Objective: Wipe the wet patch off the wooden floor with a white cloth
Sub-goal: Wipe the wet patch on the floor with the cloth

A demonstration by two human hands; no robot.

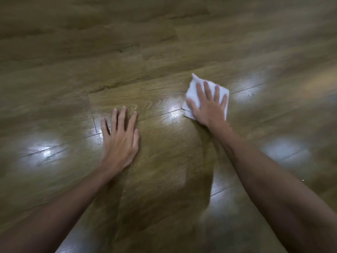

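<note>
The left hand [121,137] lies flat on the wooden floor [164,42], fingers straight and spread, holding nothing. The right hand [207,105], well apart from it and farther forward, presses down with straight, splayed fingers on the white cloth [196,84]. The cloth is a small folded square, turned like a diamond, flat against the boards, its far corner peaked and edges slightly rumpled. Bright glare spots shine on the planks; whether they are wet cannot be told.

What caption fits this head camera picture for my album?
Right hand presses a white cloth flat on the wooden floor; left hand rests beside it.
</note>
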